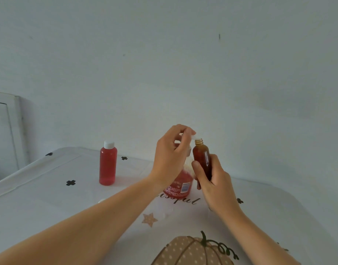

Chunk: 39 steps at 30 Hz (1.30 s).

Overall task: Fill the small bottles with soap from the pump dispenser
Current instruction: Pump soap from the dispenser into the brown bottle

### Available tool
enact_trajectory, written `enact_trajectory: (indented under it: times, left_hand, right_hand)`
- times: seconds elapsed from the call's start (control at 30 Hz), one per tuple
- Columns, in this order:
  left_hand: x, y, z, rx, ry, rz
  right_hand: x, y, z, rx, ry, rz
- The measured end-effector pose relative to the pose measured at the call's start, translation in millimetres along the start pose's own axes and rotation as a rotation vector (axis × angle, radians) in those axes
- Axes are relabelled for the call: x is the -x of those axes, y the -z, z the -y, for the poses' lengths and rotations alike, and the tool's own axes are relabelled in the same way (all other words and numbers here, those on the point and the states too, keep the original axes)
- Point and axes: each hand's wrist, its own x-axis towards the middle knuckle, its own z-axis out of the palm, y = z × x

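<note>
head view: pumping soap into the second small bottle

head view, from where i stand: the step in hand looks like the filling itself. the right hand (215, 180) is wrapped around the lower body of a small amber bottle (202, 159), thumb on the near side and fingers closed round the back, holding it upright and lifted off the table with its open threaded neck just under the white nozzle (195, 138) of the pump dispenser (180, 185). the left hand (172, 155) sits on top of the pump head, fingers curled down over it in a loose pinch, not spread; the pump head is mostly hidden beneath them, so i cannot tell how far it is pressed.

the dispenser's red, labelled body stands just below and behind the left wrist, between the two hands. the amber bottle looks dark nearly to the shoulder, so my guess is it is close to full. well to the left of the left hand a red-filled small bottle (108, 163) stands capped with a white lid, apparently done.

the next move calls for keeping neck and nozzle lined up while pressing gently, then stopping before it overflows and finding a cap. a small white round thing (101, 201) peeks out beside the left forearm, possibly that cap, though i cannot be sure. all sits on a printed tablecloth (49, 197).
</note>
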Motion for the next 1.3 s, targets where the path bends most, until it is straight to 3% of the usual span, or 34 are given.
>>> enact_trajectory:
  times: [0.13, 0.53, 0.7, 0.83, 0.97, 1.13, 1.3]
  left_hand:
    - [-0.1, 1.3, 1.5, 0.020, 0.051, 0.076]
    - [4.8, 1.7, 3.3, 0.040, 0.066, 0.064]
    - [-1.4, 6.1, 1.9, -0.034, 0.026, 0.092]
    - [-37.0, 16.1, -13.2, -0.134, 0.102, 0.121]
    - [-96.3, 5.3, -51.6, -0.373, 0.422, 0.391]
    - [-115.5, -34.6, -71.5, -0.745, 0.670, 0.796]
    - [-103.4, -46.2, -59.0, -0.902, 0.784, 0.803]
  right_hand:
    - [0.1, 0.4, -0.4, -0.028, -0.026, 0.003]
    - [1.5, -0.8, -4.0, -0.014, -0.018, -0.008]
    - [0.5, 0.5, -3.6, -0.030, -0.024, -0.026]
    - [2.1, 2.9, -1.7, -0.035, -0.044, -0.017]
    - [2.1, 6.9, -0.7, -0.043, -0.043, -0.028]
    - [4.3, 10.2, 5.9, -0.090, -0.025, -0.010]
    - [4.0, 10.5, 7.5, -0.090, -0.012, -0.006]
